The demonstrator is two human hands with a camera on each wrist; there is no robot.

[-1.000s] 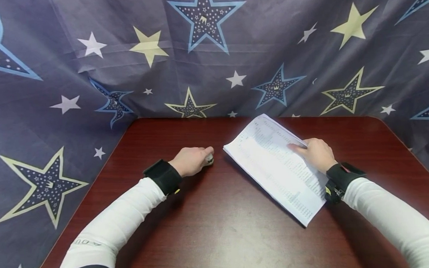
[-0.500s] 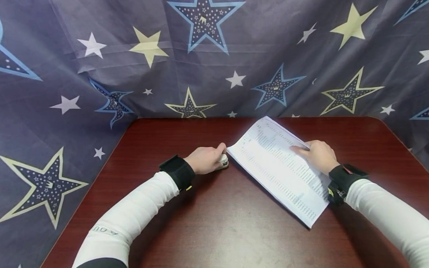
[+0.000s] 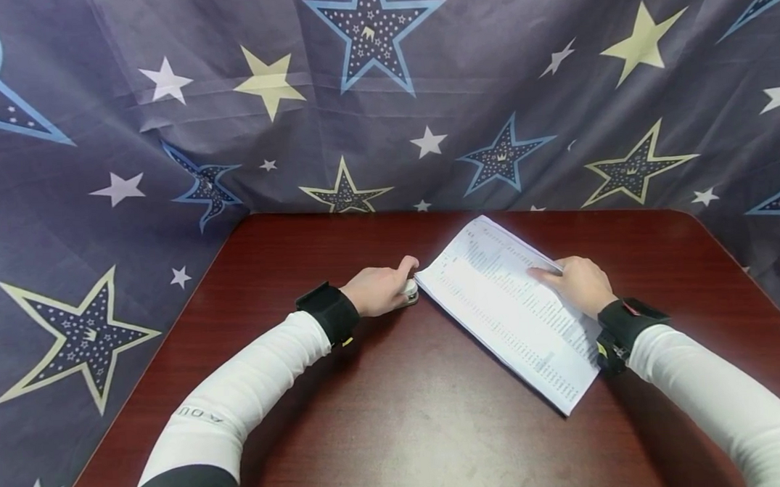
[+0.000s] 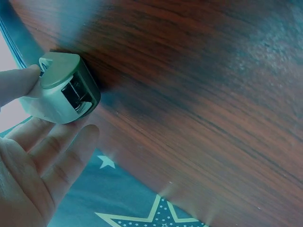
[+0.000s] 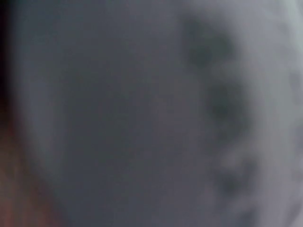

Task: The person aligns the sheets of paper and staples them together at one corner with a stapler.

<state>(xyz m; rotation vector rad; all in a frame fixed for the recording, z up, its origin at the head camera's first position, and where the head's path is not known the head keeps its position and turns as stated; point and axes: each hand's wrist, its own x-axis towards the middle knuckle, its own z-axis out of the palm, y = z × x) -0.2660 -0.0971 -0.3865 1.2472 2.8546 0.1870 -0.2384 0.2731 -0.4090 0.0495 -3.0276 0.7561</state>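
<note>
My left hand [image 3: 377,290] holds a small white and grey-green stapler [image 3: 411,292] at the left corner of a stack of printed papers [image 3: 497,297]. In the left wrist view the thumb presses on the stapler [image 4: 52,101], and the other fingers reach along its far side. A dark slot with metal inside shows in its end. My right hand [image 3: 583,284] grips the papers by their right edge, thumb on top and fingers hidden beneath. Blurred print on the paper [image 5: 142,118] fills most of the right wrist view.
Both hands work over a dark red wooden table [image 3: 384,403] with a glossy sheen. A grey curtain [image 3: 525,49] patterned with stars hangs behind the table and along its left side.
My left hand has moved right with the stapler, up to the papers' left corner. The papers have shifted slightly toward me and to the right, still in my right hand.
</note>
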